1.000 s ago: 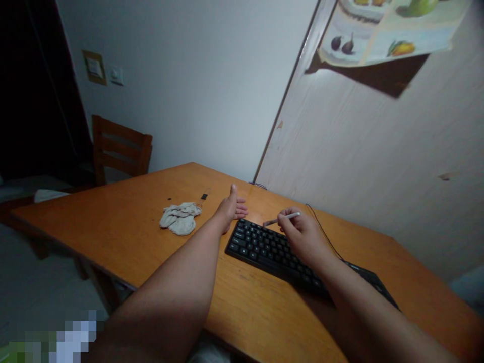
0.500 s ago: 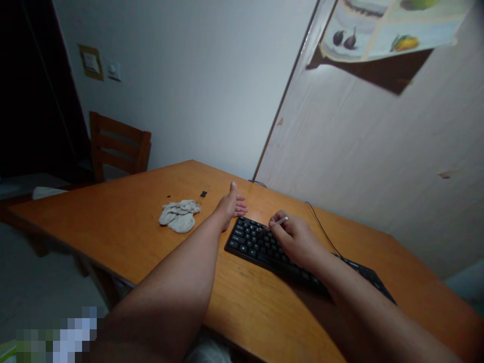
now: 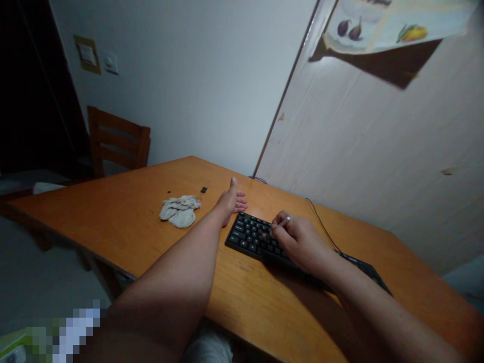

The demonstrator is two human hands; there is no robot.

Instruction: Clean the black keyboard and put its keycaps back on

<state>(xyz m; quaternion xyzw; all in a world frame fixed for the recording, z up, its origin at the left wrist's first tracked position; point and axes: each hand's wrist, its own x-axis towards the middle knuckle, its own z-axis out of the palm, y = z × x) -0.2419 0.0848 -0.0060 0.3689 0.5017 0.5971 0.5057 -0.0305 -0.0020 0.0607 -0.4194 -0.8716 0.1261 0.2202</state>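
A black keyboard [image 3: 246,235] lies on the wooden table, its middle hidden behind my right hand and forearm. My right hand [image 3: 297,236] is closed above the keys and pinches a slim brush [image 3: 284,222]. The pale end of its handle sticks out above my fingers, and a blurred dark tip points down at the keys. Close by the keyboard's far left corner, my left hand [image 3: 228,202] rests open on its edge, thumb up and fingers stretched out, holding nothing.
Left of my left hand lies a crumpled grey cloth [image 3: 179,212], with a small black square piece [image 3: 203,190] behind it. A thin cable [image 3: 321,226] runs behind the keyboard. A wooden chair [image 3: 119,138] stands beyond the table [image 3: 234,297], near the wall.
My right hand, with the brush, has shifted slightly right relative to the keyboard. My left hand stays in place; the whole view has tilted a little.
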